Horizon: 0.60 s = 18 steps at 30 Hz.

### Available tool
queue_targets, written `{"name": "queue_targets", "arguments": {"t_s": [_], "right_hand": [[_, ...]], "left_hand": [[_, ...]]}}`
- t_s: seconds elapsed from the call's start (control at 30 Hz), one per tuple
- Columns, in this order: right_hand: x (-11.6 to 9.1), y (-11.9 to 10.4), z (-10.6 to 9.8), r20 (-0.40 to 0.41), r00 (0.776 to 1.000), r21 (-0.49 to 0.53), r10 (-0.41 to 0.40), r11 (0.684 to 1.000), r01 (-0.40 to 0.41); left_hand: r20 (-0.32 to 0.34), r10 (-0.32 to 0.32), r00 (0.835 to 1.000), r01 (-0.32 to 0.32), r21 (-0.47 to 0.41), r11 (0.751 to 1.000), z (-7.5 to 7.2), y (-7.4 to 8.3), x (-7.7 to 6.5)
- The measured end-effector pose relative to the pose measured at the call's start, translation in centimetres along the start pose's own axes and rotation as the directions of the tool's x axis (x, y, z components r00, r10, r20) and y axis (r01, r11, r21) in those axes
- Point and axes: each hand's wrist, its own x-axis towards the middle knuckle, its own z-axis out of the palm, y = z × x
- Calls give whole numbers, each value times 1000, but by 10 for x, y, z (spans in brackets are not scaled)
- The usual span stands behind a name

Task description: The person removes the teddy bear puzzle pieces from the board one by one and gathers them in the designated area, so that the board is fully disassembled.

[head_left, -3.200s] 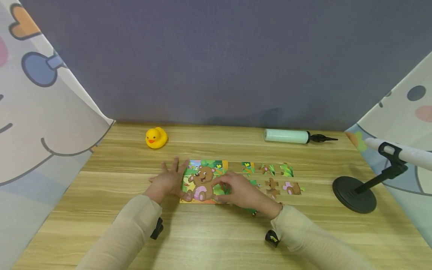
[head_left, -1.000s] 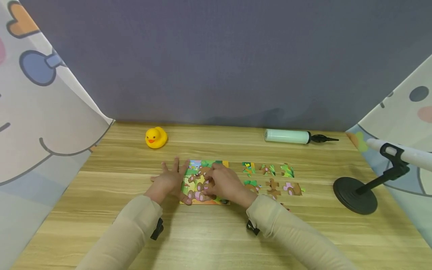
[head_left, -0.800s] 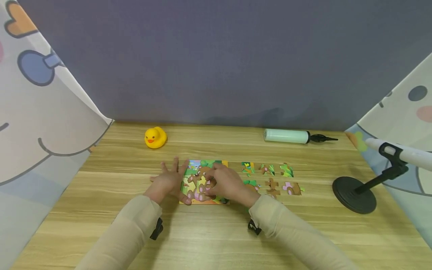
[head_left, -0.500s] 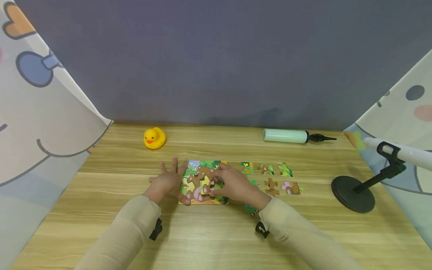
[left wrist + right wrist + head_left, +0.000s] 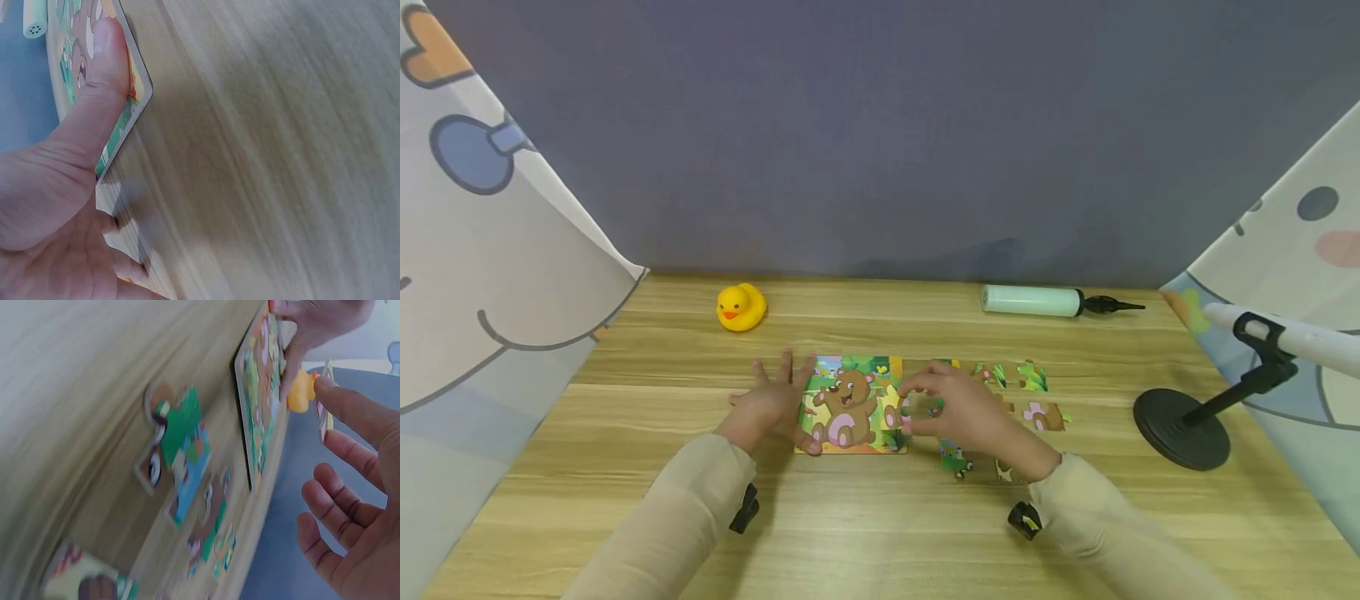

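Observation:
A square bear-picture puzzle board [image 5: 850,379] lies on the table. My left hand [image 5: 767,410] rests along its left edge with fingers spread; in the left wrist view the thumb [image 5: 107,69] lies over the board's corner. Between thumb and fingertips, my right hand [image 5: 962,408] pinches a yellow puzzle piece [image 5: 891,407] with a brown-and-pink foot on it. That piece overlaps the board's right edge in the head view; the right wrist view shows the held piece [image 5: 327,406] edge-on, raised above the table.
Several loose puzzle pieces [image 5: 1047,416] lie right of the board, partly hidden by my right hand. A yellow rubber duck [image 5: 741,307] sits at the back left. A pale green hand pump [image 5: 1032,301] lies at the back, and a black-based stand [image 5: 1182,427] stands at right.
My right hand has moved right, from over the middle of the board to its right edge, with the puzzle piece pinched, uncovering the bear picture. My left hand has stayed in place.

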Motion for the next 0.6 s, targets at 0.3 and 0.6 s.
{"name": "queue_targets", "arguments": {"t_s": [0.3, 0.6], "right_hand": [[-24, 15, -18, -66, 998, -47, 7, 999, -10], [-60, 39, -42, -51, 997, -2, 54, 999, -54]], "left_hand": [[7, -7, 1000, 7, 1, 1000, -1, -1, 0], [-4, 1, 1000, -1, -8, 1000, 0, 0, 0]]}}
